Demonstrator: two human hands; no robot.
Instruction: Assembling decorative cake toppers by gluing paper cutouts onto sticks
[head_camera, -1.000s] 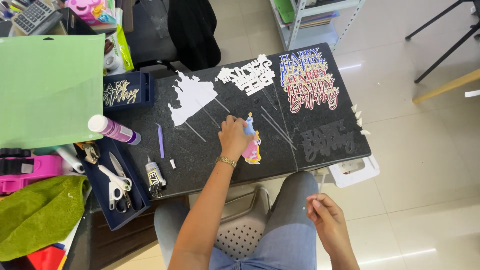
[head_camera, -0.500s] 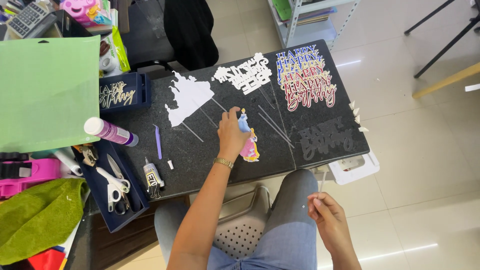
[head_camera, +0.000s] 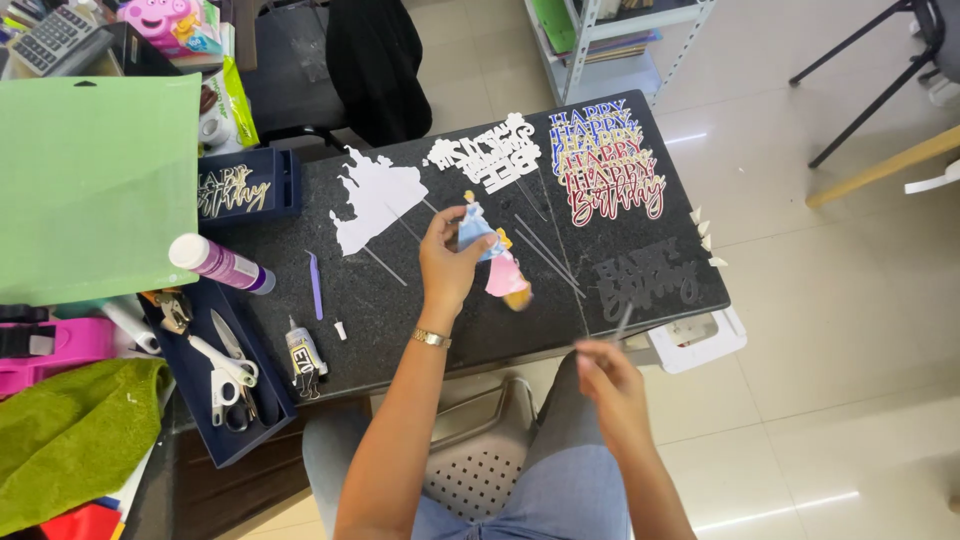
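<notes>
the left hand (head_camera: 445, 262) was raised over the middle of the dark table (head_camera: 400, 300), its fingers pinching a paper cutout of two figures (head_camera: 490, 250), one in blue and one in pink, held tilted just above the tabletop. the right hand (head_camera: 610, 385) sat nearer, off the near edge of the table, fingers pressed together around a thin clear stick (head_camera: 622, 322) that pointed up toward the table edge.

just left of the cutout lay a white castle-shaped cutout (head_camera: 372, 198) with thin sticks (head_camera: 545, 255) scattered beside it. at the far right of the table sat a stack of coloured lettered toppers (head_camera: 605, 160), with a white lettered topper (head_camera: 490, 152) to its left and a dark lettered topper (head_camera: 640, 280) nearer on the right. near the left edge lay a glue tube (head_camera: 303, 357), a small purple tool (head_camera: 315, 283) and a bottle with a white cap (head_camera: 220, 264). a navy tray (head_camera: 225, 440) held scissors (head_camera: 228, 375), and a green cutting mat (head_camera: 95, 185) lay at the far left.
</notes>
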